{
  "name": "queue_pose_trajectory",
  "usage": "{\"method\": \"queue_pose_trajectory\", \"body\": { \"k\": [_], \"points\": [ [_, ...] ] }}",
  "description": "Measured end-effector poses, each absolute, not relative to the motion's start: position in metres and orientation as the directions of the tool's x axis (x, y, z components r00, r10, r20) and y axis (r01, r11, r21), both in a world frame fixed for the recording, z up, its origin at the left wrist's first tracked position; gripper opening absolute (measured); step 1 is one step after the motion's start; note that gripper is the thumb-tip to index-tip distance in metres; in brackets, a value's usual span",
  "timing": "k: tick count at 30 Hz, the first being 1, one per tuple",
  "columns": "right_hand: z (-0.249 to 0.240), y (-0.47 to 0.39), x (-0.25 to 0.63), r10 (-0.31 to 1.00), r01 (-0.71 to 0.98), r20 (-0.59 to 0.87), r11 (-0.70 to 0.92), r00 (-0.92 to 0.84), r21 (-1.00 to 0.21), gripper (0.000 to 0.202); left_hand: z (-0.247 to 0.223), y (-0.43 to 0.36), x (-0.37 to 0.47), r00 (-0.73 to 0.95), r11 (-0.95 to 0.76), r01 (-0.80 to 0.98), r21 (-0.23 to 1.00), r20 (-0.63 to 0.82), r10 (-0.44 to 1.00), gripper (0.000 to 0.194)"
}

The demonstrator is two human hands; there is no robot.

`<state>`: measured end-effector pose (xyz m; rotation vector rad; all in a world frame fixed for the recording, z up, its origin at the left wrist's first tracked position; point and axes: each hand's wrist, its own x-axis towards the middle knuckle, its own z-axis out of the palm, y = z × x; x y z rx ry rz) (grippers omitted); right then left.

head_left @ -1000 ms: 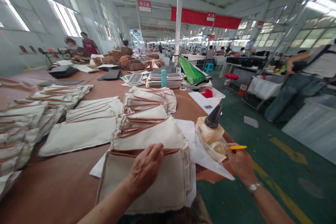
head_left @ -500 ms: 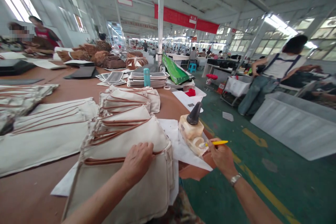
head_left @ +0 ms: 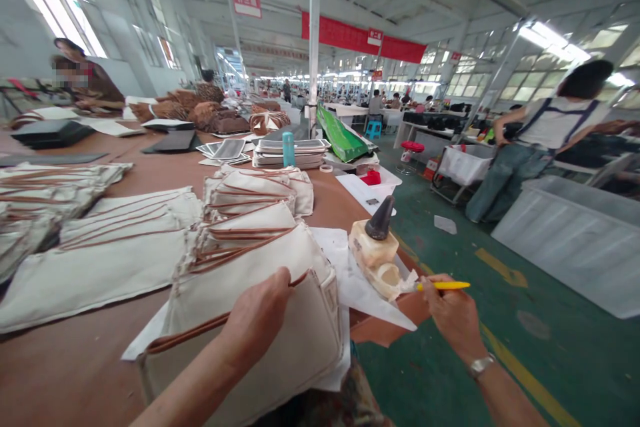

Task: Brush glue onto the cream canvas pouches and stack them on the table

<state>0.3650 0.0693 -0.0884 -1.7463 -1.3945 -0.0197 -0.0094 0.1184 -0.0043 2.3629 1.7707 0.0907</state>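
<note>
My left hand [head_left: 263,313] is closed on the brown-trimmed top edge of the front cream fabric pouch [head_left: 295,347], its fingertips partly hidden. That pouch leans away from the overlapping row of cream pouches [head_left: 260,247] behind it. In my right hand [head_left: 453,313] is a brush with a yellow handle [head_left: 453,285], its bristle end pointing left and whitish. The bristles are by the rim of a stained, cream-coloured glue bottle [head_left: 373,247] that has a black cone-shaped top and a round opening low on its side. White paper [head_left: 367,293] lies beneath the bottle.
More cream pouches [head_left: 125,247] lie at left on the brown tabletop [head_left: 65,373]. Farther back are a teal bottle [head_left: 289,149], stacked panels [head_left: 265,157] and a green bag [head_left: 343,137]. A large pale bin [head_left: 570,240] and a person [head_left: 545,120] are on the right.
My right hand has drawn the brush rightward, away from the bottle's opening. My left hand has tilted the front pouch's edge away from the row. The view has shifted slightly.
</note>
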Motion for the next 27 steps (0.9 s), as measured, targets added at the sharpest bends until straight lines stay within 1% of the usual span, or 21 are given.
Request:
{"method": "queue_pose_trajectory", "body": {
  "k": [3,5,8,10,12,13,14,15,16,17,19,21,22,24,27],
  "points": [
    [-0.087,0.065,0.370,0.771,0.804,0.535,0.050,0.346,-0.592,0.048,-0.008,0.115,-0.014,0.331,-0.295,0.874,0.387,-0.028,0.943,0.016],
    [-0.089,0.065,0.370,0.798,0.804,0.537,0.115,0.275,-0.583,0.045,-0.010,0.111,-0.016,0.358,-0.313,0.815,0.487,0.002,0.934,0.016],
    [-0.093,0.065,0.367,0.856,0.797,0.506,0.231,0.105,-0.558,0.039,-0.010,0.104,-0.018,0.332,-0.298,0.743,0.600,0.057,0.942,0.020],
    [-0.089,0.062,0.363,0.876,0.804,0.481,0.271,0.022,-0.530,0.035,-0.010,0.099,-0.019,0.312,-0.288,0.694,0.660,0.085,0.946,0.020],
    [-0.076,0.056,0.355,0.865,0.804,0.500,0.274,0.034,-0.528,0.035,-0.008,0.094,-0.019,0.299,-0.273,0.650,0.709,0.091,0.950,0.020],
    [-0.066,0.052,0.348,0.853,0.788,0.515,0.260,0.084,-0.559,0.036,-0.007,0.092,-0.018,0.298,-0.265,0.630,0.730,0.088,0.951,0.021],
    [-0.055,0.048,0.339,0.832,0.750,0.532,0.249,0.158,-0.613,0.036,-0.007,0.090,-0.017,0.300,-0.258,0.610,0.749,0.083,0.950,0.022],
    [-0.043,0.044,0.328,0.828,0.682,0.503,0.220,0.247,-0.698,0.035,-0.006,0.089,-0.016,0.306,-0.254,0.590,0.766,0.078,0.949,0.024],
    [-0.031,0.041,0.316,0.829,0.564,0.444,0.197,0.341,-0.802,0.034,-0.005,0.087,-0.014,0.313,-0.251,0.571,0.781,0.075,0.947,0.026],
    [-0.019,0.038,0.303,0.843,0.414,0.374,0.203,0.387,-0.887,0.034,-0.004,0.086,-0.012,0.321,-0.248,0.554,0.795,0.071,0.944,0.028],
    [-0.001,0.035,0.277,0.878,0.164,0.285,0.239,0.385,-0.957,0.032,-0.003,0.084,-0.008,0.331,-0.241,0.530,0.813,0.064,0.941,0.028],
    [0.011,0.036,0.255,0.920,0.024,0.239,0.244,0.310,-0.969,0.033,-0.002,0.082,-0.004,0.335,-0.235,0.516,0.824,0.059,0.941,0.027],
    [0.014,0.038,0.247,0.936,-0.010,0.232,0.243,0.266,-0.970,0.033,-0.002,0.080,-0.003,0.334,-0.230,0.510,0.829,0.056,0.941,0.026],
    [0.017,0.045,0.235,0.954,-0.020,0.236,0.243,0.185,-0.970,0.031,-0.003,0.077,-0.001,0.337,-0.226,0.492,0.841,0.056,0.940,0.025],
    [0.015,0.057,0.228,0.952,0.096,0.286,0.277,0.108,-0.956,0.026,-0.005,0.073,0.000,0.350,-0.228,0.471,0.852,0.057,0.935,0.023]
  ]
}}
